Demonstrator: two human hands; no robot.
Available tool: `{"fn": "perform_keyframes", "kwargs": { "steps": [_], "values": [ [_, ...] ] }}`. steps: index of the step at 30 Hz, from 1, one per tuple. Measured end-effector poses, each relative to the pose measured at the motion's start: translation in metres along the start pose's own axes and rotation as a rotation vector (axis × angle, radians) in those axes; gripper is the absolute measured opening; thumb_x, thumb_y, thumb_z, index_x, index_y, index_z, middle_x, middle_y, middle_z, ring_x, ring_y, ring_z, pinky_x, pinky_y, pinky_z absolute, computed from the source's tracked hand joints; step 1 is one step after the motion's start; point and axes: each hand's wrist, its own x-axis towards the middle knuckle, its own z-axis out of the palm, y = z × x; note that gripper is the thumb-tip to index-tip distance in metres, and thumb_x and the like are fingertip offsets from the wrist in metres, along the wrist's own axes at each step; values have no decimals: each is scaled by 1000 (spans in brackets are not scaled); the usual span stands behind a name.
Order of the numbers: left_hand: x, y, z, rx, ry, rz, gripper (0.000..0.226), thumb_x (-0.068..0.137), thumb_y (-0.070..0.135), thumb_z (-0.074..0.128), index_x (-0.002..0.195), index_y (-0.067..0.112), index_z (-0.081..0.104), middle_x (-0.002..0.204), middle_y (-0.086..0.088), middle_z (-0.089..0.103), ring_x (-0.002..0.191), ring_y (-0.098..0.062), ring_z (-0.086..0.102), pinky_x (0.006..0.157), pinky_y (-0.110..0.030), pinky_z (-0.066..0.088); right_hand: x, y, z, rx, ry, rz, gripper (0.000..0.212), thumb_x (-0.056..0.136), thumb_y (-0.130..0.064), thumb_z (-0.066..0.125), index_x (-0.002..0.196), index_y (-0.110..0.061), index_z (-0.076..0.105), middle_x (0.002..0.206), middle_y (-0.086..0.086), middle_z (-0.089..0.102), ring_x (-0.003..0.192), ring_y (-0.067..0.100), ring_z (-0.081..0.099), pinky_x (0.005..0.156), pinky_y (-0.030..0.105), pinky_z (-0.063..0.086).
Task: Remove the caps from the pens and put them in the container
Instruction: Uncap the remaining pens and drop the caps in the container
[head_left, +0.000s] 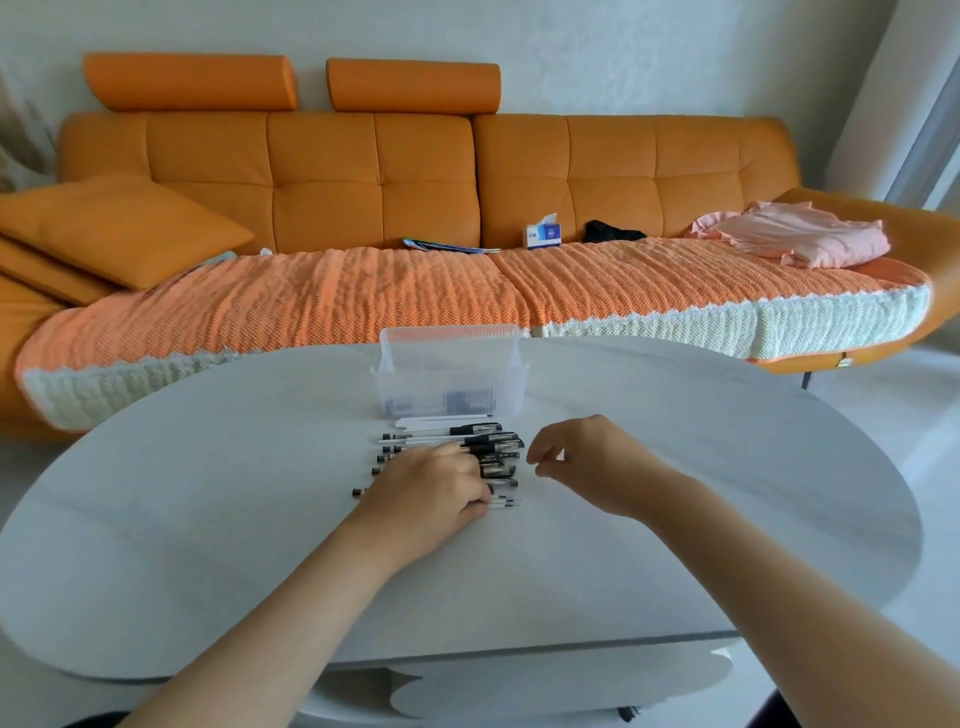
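Clear container (498, 364) with dark pieces (460, 401) inside; left hand (431, 491) curled on pens (488, 446), right hand (589, 462) loose, empty

The container (450, 371) is clear, thin plastic with finely ribbed walls and a faint sheen. It stands on a table (208, 519) whose pale grey top looks smooth and matt. Just in front of the container, the pens (488, 446) have translucent plastic barrels with black, slightly glossy grips. Behind the container, the sofa (322, 176) is matt orange upholstery, its seat under a crinkled woven cloth cover (363, 296) edged in white knit.
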Motion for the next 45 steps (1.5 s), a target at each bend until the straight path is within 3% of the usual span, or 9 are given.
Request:
{"fn": "perform_keyframes", "kwargs": {
  "steps": [7, 12, 19, 23, 27, 32, 35, 40, 45],
  "values": [
    [8, 11, 2, 173, 59, 41, 21, 75, 22, 51, 56, 22, 62, 59, 7, 53, 59, -17, 51, 47, -24, 34, -4, -3, 0, 72, -25, -31, 10, 92, -24, 67, 95, -25, 76, 88, -13, 70, 71, -3, 58, 65, 14, 43],
    [4, 11, 1, 34, 11, -12, 8, 71, 25, 60, 65, 26, 67, 65, 10, 58, 65, -14, 52, 52, -25, 40, -5, -3, 0, 145, -27, 4, 15, 91, -17, 69, 102, -24, 76, 79, -24, 57, 62, -22, 51, 54, 0, 37],
    [1, 10, -1, -121, -127, -114, 12, 87, 42, 62, 86, 30, 64, 89, 16, 59, 92, -7, 48, 82, -28, 40, -6, -5, 0, 98, -27, 2, 10, 89, -26, 70, 96, -28, 77, 91, -17, 69, 66, -12, 53, 58, 5, 35],
    [2, 15, 0, -73, -91, -76, 8, 91, 32, 59, 87, 26, 61, 90, 12, 59, 90, -12, 52, 81, -29, 42, -6, -8, 0, 109, -36, 24, 15, 94, -36, 62, 90, -26, 73, 86, -11, 70, 59, -8, 54, 53, 14, 36],
    [1, 10, -8, -227, -69, -267, 9, 98, 34, 48, 94, 27, 50, 83, 14, 61, 77, -8, 56, 68, -27, 39, -8, -13, -6, 148, 6, 39, 32, 100, -42, 48, 76, -26, 63, 80, -10, 63, 75, 7, 59, 67, 26, 46],
    [-3, 2, -14, -421, -62, -379, 9, 100, 33, 48, 103, 29, 55, 80, 24, 54, 78, 1, 54, 68, -23, 42, -11, -22, -6, 273, 26, 10, 13, 97, -30, 59, 85, -28, 63, 67, -20, 59, 58, -4, 53, 52, 8, 39],
    [-3, -1, -13, -442, -49, -370, 10, 99, 33, 50, 103, 31, 59, 82, 26, 55, 81, 5, 53, 69, -22, 41, -10, -26, -2, 366, 49, 21, 6, 93, -23, 67, 87, -25, 67, 58, -30, 57, 49, 2, 49, 46, 10, 38],
    [-4, -1, -15, -467, -19, -378, 11, 98, 31, 52, 104, 28, 61, 88, 20, 58, 85, -3, 55, 75, -27, 47, -7, -31, 3, 413, 93, 58, 6, 88, -23, 72, 84, -27, 72, 48, -12, 55, 43, 3, 45, 42, 13, 36],
    [-4, -1, -18, -469, -38, -380, 10, 98, 31, 52, 101, 29, 60, 84, 20, 57, 83, -2, 55, 74, -28, 47, -8, -36, 4, 379, 91, 26, 6, 89, -21, 71, 84, -25, 72, 53, -30, 57, 46, 2, 48, 47, 10, 37]
  ]
}}
